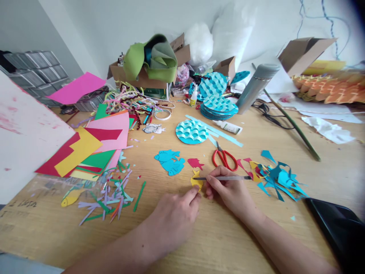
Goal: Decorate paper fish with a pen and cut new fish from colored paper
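Note:
My left hand (174, 213) lies curled on the wooden table (216, 243), its fingertips pinching the lower edge of a small yellow paper fish (196, 180). My right hand (228, 190) grips a thin grey craft knife (228, 177) that lies sideways, its tip pointing left onto the yellow fish. Two blue paper fish (170, 161) and a small red paper fish (195, 163) lie just beyond. Red-handled scissors (224, 158) rest right of the red fish.
Blue and yellow paper offcuts (278, 177) are heaped at right. Coloured paper sheets (91, 146) and cut strips (110, 198) lie at left. Blue wave discs (191, 131), a glue bottle (228, 126), a grey flask (256, 86) and cardboard boxes stand behind. A black tablet (335, 228) is near right.

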### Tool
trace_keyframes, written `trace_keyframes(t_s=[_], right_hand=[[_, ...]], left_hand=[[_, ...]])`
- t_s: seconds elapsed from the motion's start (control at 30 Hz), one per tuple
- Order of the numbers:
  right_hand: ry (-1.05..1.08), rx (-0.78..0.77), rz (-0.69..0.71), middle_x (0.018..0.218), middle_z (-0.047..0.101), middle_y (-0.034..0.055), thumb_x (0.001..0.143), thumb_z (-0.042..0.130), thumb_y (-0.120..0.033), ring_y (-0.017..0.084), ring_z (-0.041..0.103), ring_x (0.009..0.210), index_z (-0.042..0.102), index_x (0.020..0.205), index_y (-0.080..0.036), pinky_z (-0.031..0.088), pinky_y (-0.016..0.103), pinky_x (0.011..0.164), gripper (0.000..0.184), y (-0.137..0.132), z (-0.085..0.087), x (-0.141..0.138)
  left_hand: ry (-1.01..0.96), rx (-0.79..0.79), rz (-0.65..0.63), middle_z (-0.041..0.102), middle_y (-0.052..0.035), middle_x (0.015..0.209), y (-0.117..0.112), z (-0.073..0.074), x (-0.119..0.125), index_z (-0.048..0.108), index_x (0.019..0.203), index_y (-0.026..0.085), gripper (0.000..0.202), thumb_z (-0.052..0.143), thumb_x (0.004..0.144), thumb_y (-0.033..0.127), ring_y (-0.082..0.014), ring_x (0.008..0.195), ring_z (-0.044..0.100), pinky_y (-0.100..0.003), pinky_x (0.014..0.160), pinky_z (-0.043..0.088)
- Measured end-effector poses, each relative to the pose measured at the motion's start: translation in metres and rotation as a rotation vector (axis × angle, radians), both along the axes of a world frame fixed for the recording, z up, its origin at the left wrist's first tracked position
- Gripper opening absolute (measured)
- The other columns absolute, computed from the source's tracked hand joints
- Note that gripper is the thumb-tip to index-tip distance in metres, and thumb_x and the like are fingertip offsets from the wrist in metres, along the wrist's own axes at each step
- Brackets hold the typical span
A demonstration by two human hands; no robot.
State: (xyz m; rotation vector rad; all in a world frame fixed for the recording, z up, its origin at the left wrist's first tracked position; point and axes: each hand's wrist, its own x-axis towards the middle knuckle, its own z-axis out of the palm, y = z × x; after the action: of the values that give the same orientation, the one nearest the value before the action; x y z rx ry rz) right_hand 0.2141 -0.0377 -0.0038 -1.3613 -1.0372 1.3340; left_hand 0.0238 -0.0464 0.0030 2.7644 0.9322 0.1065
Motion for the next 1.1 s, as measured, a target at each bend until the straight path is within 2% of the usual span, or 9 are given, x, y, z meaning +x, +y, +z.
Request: trace_keyframes(t_s=[0.33,0.47,0.8,1.1], right_hand=[[0.025,-0.002,0.009,0.052,0.063,-0.0019,0.069,0.076,-0.057,0.01,0.058,0.042,0.05,0.073,-0.02,0.049,0.021,0.042,0.046,0.0007,-0.0024,0.0009],[0.02,0.003,0.004,0.051,0.062,-0.0021,0.07,0.076,-0.056,0.01,0.058,0.043,0.051,0.073,-0.019,0.05,0.021,0.043,0.045,0.0006,-0.0021,0.0005],[0.029,0.006,0.0,0.051,0.062,-0.0017,0.069,0.077,-0.057,0.01,0.058,0.042,0.051,0.072,-0.019,0.049,0.021,0.041,0.046,0.001,-0.0022,0.0009],[0.026,-0.003,-0.001,0.051,0.062,-0.0024,0.068,0.077,-0.057,0.01,0.057,0.042,0.051,0.072,-0.02,0.049,0.021,0.042,0.046,0.0004,-0.0018,0.0002]], left_hand=[[0.029,0.004,-0.01,0.055,-0.0123,0.138,0.0011,0.0024,0.0016,0.052,0.128,0.014,0.036,0.042,0.093,0.014,-0.0223,0.096,0.069,-0.034,0.072,0.059],[0.034,0.015,-0.012,0.055,-0.011,0.138,0.0013,0.0024,0.0022,0.052,0.127,0.014,0.036,0.043,0.093,0.014,-0.0228,0.097,0.068,-0.036,0.074,0.06],[0.028,0.024,-0.022,0.055,-0.0119,0.138,0.0011,0.0004,0.0007,0.053,0.127,0.013,0.035,0.042,0.093,0.015,-0.0231,0.098,0.068,-0.034,0.072,0.06],[-0.006,0.013,-0.014,0.055,-0.0149,0.137,0.0008,0.0,0.0,0.052,0.13,0.014,0.037,0.039,0.095,0.016,-0.0217,0.102,0.067,-0.032,0.077,0.058]])
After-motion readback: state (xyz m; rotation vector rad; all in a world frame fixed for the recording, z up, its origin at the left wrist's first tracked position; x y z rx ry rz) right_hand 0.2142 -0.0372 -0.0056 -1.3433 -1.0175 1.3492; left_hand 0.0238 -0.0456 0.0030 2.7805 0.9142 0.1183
